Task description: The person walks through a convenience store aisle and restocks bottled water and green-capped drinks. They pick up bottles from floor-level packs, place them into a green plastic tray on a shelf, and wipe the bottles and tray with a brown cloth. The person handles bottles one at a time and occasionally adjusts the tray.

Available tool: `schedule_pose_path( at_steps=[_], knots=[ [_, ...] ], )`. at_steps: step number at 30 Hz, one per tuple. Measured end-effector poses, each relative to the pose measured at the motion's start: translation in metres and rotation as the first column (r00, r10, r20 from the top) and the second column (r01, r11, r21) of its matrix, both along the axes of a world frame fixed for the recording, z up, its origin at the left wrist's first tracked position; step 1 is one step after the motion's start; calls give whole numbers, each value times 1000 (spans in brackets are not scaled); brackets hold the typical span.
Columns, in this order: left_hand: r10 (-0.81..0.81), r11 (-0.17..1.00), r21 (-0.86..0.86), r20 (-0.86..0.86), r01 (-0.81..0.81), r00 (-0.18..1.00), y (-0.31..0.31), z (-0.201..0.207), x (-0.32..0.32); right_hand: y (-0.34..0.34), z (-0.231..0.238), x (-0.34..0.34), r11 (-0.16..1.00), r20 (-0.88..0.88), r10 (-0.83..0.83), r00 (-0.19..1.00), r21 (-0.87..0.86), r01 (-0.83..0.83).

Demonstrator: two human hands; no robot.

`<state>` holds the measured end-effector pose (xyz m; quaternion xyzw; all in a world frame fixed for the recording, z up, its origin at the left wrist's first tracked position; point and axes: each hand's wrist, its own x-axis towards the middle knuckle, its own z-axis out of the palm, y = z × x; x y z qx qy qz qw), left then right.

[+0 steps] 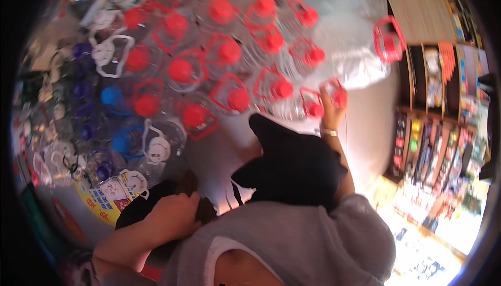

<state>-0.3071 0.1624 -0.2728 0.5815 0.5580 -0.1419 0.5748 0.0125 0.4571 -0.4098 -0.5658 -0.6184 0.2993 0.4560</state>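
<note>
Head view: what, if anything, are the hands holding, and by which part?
The right hand seems to hold a red-capped plastic bottle by its red carry handle. For the left hand, curled beside dark material, it cannot be told.

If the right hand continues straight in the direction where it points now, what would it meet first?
The right hand would probably first meet the round red plastic bottle cap close at its fingers; depth beyond that is unclear.

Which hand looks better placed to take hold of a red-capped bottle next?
Probably the right hand: its arm is extended and its fingers are at a red cap, while the left hand sits back near the body.
</note>
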Motion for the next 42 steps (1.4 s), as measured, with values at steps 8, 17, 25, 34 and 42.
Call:
schedule_pose_path(
  at_steps=[8,17,25,34,42],
  knots=[
    [33,998,-58,19,-32,999,-4,-3,1,13,110,7,990,22,76,997,-121,-73],
    [4,1000,11,89,-5,996,3,-5,6,32,332,-7,647,28,513,858,644,-408],
    [43,997,53,103,-49,994,-4,8,14,125,239,-208,554,-216,676,704,779,-293],
    [200,978,64,14,-200,980,-28,26,13,198,100,-344,867,-325,456,828,373,-331],
    [99,989,112,-30,-95,995,-22,21,10,290,88,-393,733,-72,677,733,158,-662]
  ],
)
